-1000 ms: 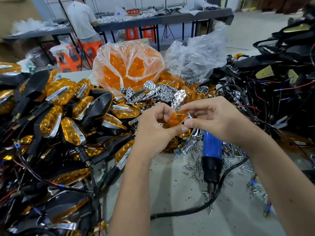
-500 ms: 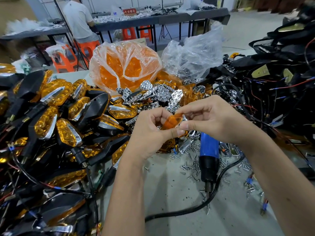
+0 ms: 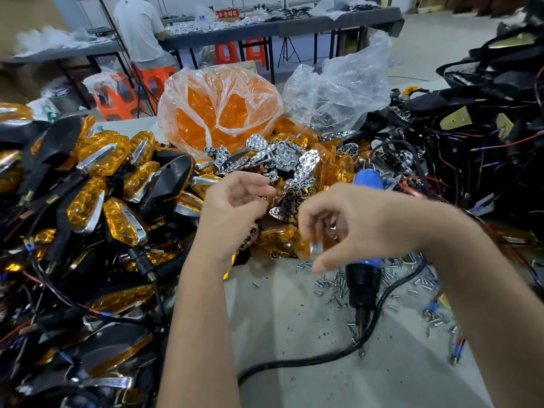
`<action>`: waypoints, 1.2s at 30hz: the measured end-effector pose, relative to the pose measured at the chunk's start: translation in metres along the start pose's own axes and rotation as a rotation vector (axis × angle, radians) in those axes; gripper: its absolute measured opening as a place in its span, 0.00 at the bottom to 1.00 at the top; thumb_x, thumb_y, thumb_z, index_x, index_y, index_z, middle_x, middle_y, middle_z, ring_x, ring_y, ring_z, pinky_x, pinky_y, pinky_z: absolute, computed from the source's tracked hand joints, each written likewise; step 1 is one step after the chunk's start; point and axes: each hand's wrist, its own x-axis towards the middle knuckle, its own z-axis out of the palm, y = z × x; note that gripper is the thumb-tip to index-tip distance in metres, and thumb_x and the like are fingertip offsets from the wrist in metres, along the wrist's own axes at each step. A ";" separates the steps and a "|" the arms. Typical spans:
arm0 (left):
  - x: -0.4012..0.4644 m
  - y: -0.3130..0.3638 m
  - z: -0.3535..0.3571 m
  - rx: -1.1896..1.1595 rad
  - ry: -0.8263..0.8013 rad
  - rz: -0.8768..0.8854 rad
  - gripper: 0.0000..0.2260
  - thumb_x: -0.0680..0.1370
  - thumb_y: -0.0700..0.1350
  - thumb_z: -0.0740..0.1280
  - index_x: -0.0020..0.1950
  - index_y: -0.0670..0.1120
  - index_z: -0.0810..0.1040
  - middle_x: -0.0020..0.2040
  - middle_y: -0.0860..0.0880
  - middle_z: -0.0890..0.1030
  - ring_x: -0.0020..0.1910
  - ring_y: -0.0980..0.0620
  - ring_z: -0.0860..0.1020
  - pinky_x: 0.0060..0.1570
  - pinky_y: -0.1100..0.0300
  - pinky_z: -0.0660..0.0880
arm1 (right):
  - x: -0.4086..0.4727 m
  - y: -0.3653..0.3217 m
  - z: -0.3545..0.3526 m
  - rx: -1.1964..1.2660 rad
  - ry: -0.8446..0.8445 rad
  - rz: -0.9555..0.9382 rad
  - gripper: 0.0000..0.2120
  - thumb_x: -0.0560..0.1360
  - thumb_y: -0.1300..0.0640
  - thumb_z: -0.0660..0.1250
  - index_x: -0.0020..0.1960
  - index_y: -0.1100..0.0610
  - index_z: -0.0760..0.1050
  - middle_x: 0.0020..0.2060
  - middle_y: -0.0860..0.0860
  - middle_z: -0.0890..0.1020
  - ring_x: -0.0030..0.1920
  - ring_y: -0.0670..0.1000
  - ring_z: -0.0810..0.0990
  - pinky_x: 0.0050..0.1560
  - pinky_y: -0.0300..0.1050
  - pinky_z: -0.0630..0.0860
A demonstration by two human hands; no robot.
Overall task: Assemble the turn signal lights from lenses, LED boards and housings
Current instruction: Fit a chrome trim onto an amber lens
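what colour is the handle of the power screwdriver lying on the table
Blue at the top, black lower down; the power screwdriver shows in the head view, partly behind the right hand.

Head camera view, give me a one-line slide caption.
Right hand pinches an orange translucent lens; left hand reaches toward chrome reflectors.

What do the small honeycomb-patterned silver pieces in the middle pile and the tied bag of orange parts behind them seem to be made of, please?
The honeycomb-patterned silver reflector pieces look like chrome-plated plastic: mirror-bright, with moulded cup cells; stamped metal cannot be ruled out. The tied bag is thin clear plastic film, crinkled and glossy. The orange parts inside look like translucent tinted plastic, since light glows through them.
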 end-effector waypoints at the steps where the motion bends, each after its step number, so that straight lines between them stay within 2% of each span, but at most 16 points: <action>1: 0.001 0.000 0.000 -0.020 0.043 -0.007 0.16 0.74 0.26 0.67 0.53 0.43 0.83 0.47 0.48 0.88 0.47 0.55 0.84 0.50 0.59 0.80 | 0.005 -0.004 0.008 -0.049 -0.080 0.009 0.14 0.69 0.54 0.83 0.43 0.48 0.78 0.38 0.48 0.82 0.33 0.39 0.76 0.35 0.33 0.74; 5: 0.001 -0.002 0.002 -0.029 0.095 -0.021 0.12 0.75 0.29 0.68 0.52 0.43 0.83 0.46 0.48 0.88 0.46 0.54 0.84 0.51 0.54 0.80 | 0.024 -0.010 0.037 -0.174 -0.245 0.027 0.13 0.68 0.55 0.83 0.44 0.52 0.79 0.38 0.46 0.82 0.35 0.43 0.77 0.34 0.32 0.71; 8: -0.001 -0.002 0.003 -0.023 0.078 -0.015 0.10 0.74 0.33 0.69 0.53 0.43 0.83 0.45 0.48 0.88 0.45 0.55 0.84 0.50 0.55 0.79 | 0.025 -0.005 0.040 -0.098 -0.366 0.086 0.12 0.68 0.53 0.84 0.47 0.53 0.83 0.40 0.48 0.86 0.41 0.50 0.85 0.40 0.42 0.80; 9: -0.001 -0.001 0.003 -0.023 0.075 -0.013 0.10 0.73 0.35 0.69 0.53 0.44 0.83 0.45 0.48 0.88 0.44 0.55 0.84 0.50 0.56 0.79 | 0.023 -0.003 0.037 -0.069 -0.380 0.079 0.11 0.69 0.52 0.83 0.47 0.53 0.84 0.40 0.48 0.87 0.41 0.49 0.85 0.42 0.42 0.80; 12: -0.002 0.000 0.005 -0.033 0.083 -0.008 0.10 0.71 0.38 0.69 0.51 0.44 0.83 0.45 0.48 0.88 0.44 0.55 0.84 0.48 0.57 0.79 | 0.019 0.002 0.028 0.014 -0.369 0.032 0.06 0.72 0.51 0.81 0.46 0.51 0.87 0.39 0.44 0.86 0.38 0.41 0.82 0.41 0.34 0.76; 14: -0.002 0.002 0.006 -0.036 0.083 -0.011 0.10 0.71 0.40 0.70 0.51 0.44 0.83 0.45 0.48 0.88 0.44 0.55 0.84 0.48 0.59 0.79 | 0.015 0.005 0.019 0.032 -0.297 -0.006 0.04 0.74 0.51 0.79 0.47 0.50 0.87 0.40 0.44 0.87 0.40 0.43 0.83 0.44 0.38 0.78; 16: -0.003 0.002 0.008 -0.036 0.075 -0.014 0.10 0.71 0.41 0.70 0.51 0.45 0.83 0.45 0.48 0.87 0.44 0.55 0.84 0.48 0.58 0.80 | 0.011 0.010 0.010 0.057 -0.190 -0.030 0.04 0.75 0.50 0.78 0.47 0.49 0.87 0.42 0.49 0.87 0.43 0.53 0.85 0.50 0.55 0.82; 17: -0.003 0.003 0.010 -0.032 0.072 -0.012 0.10 0.71 0.41 0.69 0.51 0.45 0.83 0.45 0.48 0.87 0.44 0.55 0.84 0.48 0.57 0.80 | 0.009 0.012 0.007 0.074 -0.135 -0.028 0.04 0.76 0.50 0.78 0.47 0.49 0.86 0.42 0.50 0.87 0.44 0.56 0.85 0.50 0.59 0.82; 18: -0.003 0.003 0.013 -0.025 0.071 -0.008 0.09 0.71 0.40 0.69 0.51 0.46 0.83 0.44 0.49 0.87 0.44 0.54 0.84 0.49 0.57 0.80 | 0.009 0.014 0.006 0.078 -0.090 -0.014 0.04 0.76 0.50 0.78 0.46 0.49 0.86 0.41 0.50 0.86 0.43 0.55 0.85 0.49 0.58 0.82; 21: -0.001 0.002 0.021 -0.005 0.058 0.013 0.07 0.73 0.39 0.70 0.49 0.47 0.83 0.44 0.49 0.87 0.44 0.54 0.84 0.48 0.58 0.79 | 0.018 0.011 0.017 -0.024 -0.040 0.013 0.03 0.75 0.51 0.79 0.44 0.49 0.86 0.37 0.43 0.85 0.37 0.42 0.82 0.41 0.37 0.77; 23: 0.001 0.002 0.030 0.012 0.053 0.034 0.07 0.74 0.37 0.70 0.49 0.47 0.83 0.44 0.49 0.87 0.44 0.54 0.85 0.48 0.57 0.79 | 0.023 0.006 0.029 -0.053 -0.050 0.015 0.03 0.74 0.54 0.79 0.45 0.51 0.86 0.35 0.42 0.85 0.35 0.38 0.81 0.39 0.32 0.74; 25: 0.001 0.001 0.038 0.049 0.061 0.055 0.06 0.75 0.37 0.71 0.48 0.46 0.83 0.43 0.48 0.87 0.44 0.52 0.85 0.48 0.54 0.81 | 0.025 0.006 0.033 -0.023 0.004 0.020 0.04 0.74 0.55 0.79 0.43 0.52 0.85 0.34 0.41 0.84 0.34 0.39 0.80 0.39 0.33 0.75; 28: -0.001 0.005 0.057 0.088 0.089 0.076 0.07 0.77 0.35 0.70 0.46 0.47 0.83 0.40 0.49 0.86 0.41 0.52 0.84 0.45 0.52 0.82 | 0.016 0.015 0.019 -0.054 0.160 0.030 0.12 0.73 0.56 0.79 0.37 0.47 0.79 0.29 0.38 0.79 0.33 0.40 0.77 0.36 0.33 0.71; 31: -0.003 0.013 0.077 0.087 0.151 0.118 0.08 0.77 0.36 0.69 0.45 0.49 0.83 0.39 0.50 0.84 0.41 0.51 0.83 0.40 0.54 0.80 | 0.002 0.026 0.002 -0.002 0.295 0.030 0.05 0.74 0.61 0.76 0.41 0.54 0.84 0.33 0.44 0.83 0.33 0.44 0.78 0.38 0.40 0.75; 33: -0.010 0.019 0.096 0.072 0.202 0.134 0.09 0.77 0.36 0.69 0.45 0.51 0.81 0.39 0.52 0.83 0.39 0.54 0.82 0.39 0.56 0.79 | -0.009 0.036 -0.008 0.041 0.425 0.044 0.06 0.74 0.64 0.75 0.42 0.55 0.85 0.34 0.45 0.83 0.34 0.43 0.78 0.41 0.45 0.78; 36: -0.021 0.030 0.130 0.132 0.152 0.162 0.10 0.75 0.37 0.70 0.45 0.53 0.79 0.40 0.55 0.82 0.39 0.56 0.81 0.40 0.54 0.79 | -0.030 0.055 -0.022 0.034 0.529 0.129 0.08 0.74 0.66 0.73 0.42 0.54 0.85 0.33 0.45 0.83 0.34 0.41 0.78 0.40 0.41 0.77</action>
